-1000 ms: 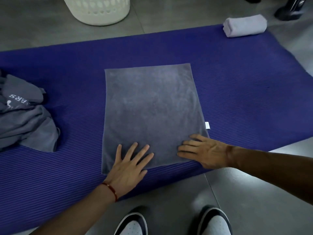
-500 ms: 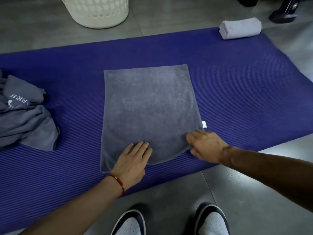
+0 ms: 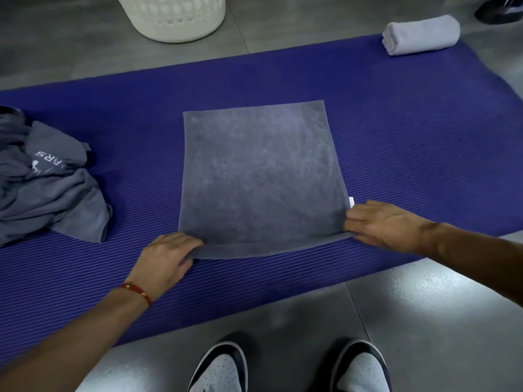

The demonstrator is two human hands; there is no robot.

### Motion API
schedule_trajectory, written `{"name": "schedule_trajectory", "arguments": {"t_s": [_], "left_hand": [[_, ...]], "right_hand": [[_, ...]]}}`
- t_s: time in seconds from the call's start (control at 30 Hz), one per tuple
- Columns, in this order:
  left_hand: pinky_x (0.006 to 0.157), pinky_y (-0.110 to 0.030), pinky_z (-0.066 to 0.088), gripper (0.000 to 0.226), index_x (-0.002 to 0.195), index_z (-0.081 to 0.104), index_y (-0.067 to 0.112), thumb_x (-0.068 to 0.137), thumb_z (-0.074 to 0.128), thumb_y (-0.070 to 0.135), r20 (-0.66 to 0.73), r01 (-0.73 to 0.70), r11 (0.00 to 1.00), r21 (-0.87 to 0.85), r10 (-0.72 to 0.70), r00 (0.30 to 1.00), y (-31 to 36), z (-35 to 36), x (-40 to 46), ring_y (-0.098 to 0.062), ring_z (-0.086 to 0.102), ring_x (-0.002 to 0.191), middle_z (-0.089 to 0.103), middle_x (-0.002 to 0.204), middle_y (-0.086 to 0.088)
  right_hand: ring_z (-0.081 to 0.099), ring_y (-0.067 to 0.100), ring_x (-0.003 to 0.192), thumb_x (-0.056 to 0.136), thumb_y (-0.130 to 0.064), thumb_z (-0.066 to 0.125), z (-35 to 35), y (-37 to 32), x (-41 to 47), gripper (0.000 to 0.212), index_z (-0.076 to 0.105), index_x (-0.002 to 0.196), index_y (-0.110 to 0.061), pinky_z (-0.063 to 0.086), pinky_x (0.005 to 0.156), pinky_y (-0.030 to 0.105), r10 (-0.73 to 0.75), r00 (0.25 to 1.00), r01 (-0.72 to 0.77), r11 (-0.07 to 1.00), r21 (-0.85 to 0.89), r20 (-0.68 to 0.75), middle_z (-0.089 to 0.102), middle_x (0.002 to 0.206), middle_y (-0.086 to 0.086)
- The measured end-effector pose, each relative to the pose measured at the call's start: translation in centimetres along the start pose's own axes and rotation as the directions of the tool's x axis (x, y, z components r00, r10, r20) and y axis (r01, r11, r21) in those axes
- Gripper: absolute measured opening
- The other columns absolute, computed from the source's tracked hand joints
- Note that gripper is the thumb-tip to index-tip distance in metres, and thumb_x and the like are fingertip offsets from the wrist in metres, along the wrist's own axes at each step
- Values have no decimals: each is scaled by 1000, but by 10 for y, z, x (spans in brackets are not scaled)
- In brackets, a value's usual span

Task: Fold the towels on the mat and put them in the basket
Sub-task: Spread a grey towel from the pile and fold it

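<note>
A grey towel lies flat in the middle of the blue ribbed mat. My left hand grips its near left corner, fingers curled round the edge. My right hand pinches the near right corner beside a small white tag. The near edge is slightly lifted and rolled over. A crumpled heap of grey towels with white lettering sits at the mat's left end. A rolled pale towel rests on the far right corner. The white perforated basket stands on the floor beyond the mat.
Grey tiled floor surrounds the mat. My two shoes are at the near edge of the view. A dark object sits on the floor at the far right.
Both hands slid apart from the towel's near middle to its two near corners and took hold of them. The near edge has lifted a little.
</note>
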State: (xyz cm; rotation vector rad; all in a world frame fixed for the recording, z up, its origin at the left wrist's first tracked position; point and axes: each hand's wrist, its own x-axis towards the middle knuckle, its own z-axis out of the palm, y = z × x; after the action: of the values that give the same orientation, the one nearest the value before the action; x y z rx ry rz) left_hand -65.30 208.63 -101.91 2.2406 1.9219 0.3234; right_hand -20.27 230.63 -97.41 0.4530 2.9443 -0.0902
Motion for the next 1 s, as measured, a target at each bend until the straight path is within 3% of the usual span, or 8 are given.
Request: {"name": "schedule_trajectory", "arguments": {"t_s": [0.1, 0.2, 0.37, 0.47, 0.6, 0.73, 0.83, 1.0], "left_hand": [[84, -6, 46, 24, 110, 76, 20, 90, 70, 8, -68, 245, 913, -326, -282, 957, -2, -16, 1, -1, 67, 91, 74, 102, 13], [78, -7, 50, 14, 103, 76, 24, 92, 74, 16, 38, 393, 699, -597, -465, 885, 1, -34, 11, 2, 68, 88, 75, 90, 17], [66, -16, 47, 43, 95, 71, 32, 90, 52, 70, 405, 309, 872, -380, -144, 903, -14, -47, -1, -2, 66, 75, 71, 81, 18], [67, -30, 48, 47, 89, 69, 21, 89, 57, 66, 583, 366, 842, -395, -78, 808, -19, -42, -19, -8, 62, 69, 67, 75, 6], [70, -32, 42, 32, 90, 68, 17, 95, 68, 48, 791, 520, 721, -458, 63, 609, -16, -54, -28, -11, 53, 73, 58, 77, 5], [81, -33, 59, 17, 107, 73, 11, 95, 70, 22, 664, 610, 532, -587, -115, 739, -14, -77, 4, -22, 73, 91, 77, 99, -9], [84, -32, 62, 31, 121, 65, -2, 94, 67, 13, 489, 620, 288, -730, -414, 768, -24, -75, 46, -29, 72, 104, 73, 113, -21], [83, -46, 62, 10, 104, 70, 9, 98, 68, 17, 319, 569, 154, -808, -697, 642, -51, -48, 126, -27, 72, 95, 71, 117, -21]], "right_hand": [[59, 4, 116, 97, -27, 65, -6, -5, -2, 10, 63, 106, -28, 49, 102, 29, 242, 970, -234, 888, 396, 30, 62, 126, -14], [64, 8, 68, 103, -30, 59, -16, -5, -5, 10, 51, 103, -38, 54, 67, 28, 353, 920, -388, 749, 537, 173, 68, 83, -8], [61, -1, 83, 101, -51, 46, -9, -3, -25, 15, 46, 115, -45, 47, 79, 20, 221, 890, -391, 820, 418, 399, 63, 98, -18], [58, -8, 76, 102, -43, 55, -9, -17, -33, 9, 46, 102, -45, 39, 67, 10, 125, 833, -407, 797, 446, 539, 58, 88, -36], [55, 4, 73, 99, -28, 67, -12, -21, -38, 18, 58, 86, -36, 46, 69, 23, 65, 775, -519, 635, 573, 629, 59, 81, -16], [72, 12, 81, 94, -23, 73, -37, -2, -20, 4, 74, 94, -26, 55, 77, 28, 289, 820, -568, 303, 766, 494, 76, 86, -2], [76, 18, 93, 95, -19, 72, -45, 22, 10, 14, 73, 104, -9, 61, 79, 25, 597, 726, -502, 121, 856, 341, 80, 95, 3], [73, 18, 96, 95, -34, 72, -32, 60, 69, 19, 74, 99, -16, 57, 96, 41, 832, 525, -581, 198, 790, 177, 78, 98, 0]]}}
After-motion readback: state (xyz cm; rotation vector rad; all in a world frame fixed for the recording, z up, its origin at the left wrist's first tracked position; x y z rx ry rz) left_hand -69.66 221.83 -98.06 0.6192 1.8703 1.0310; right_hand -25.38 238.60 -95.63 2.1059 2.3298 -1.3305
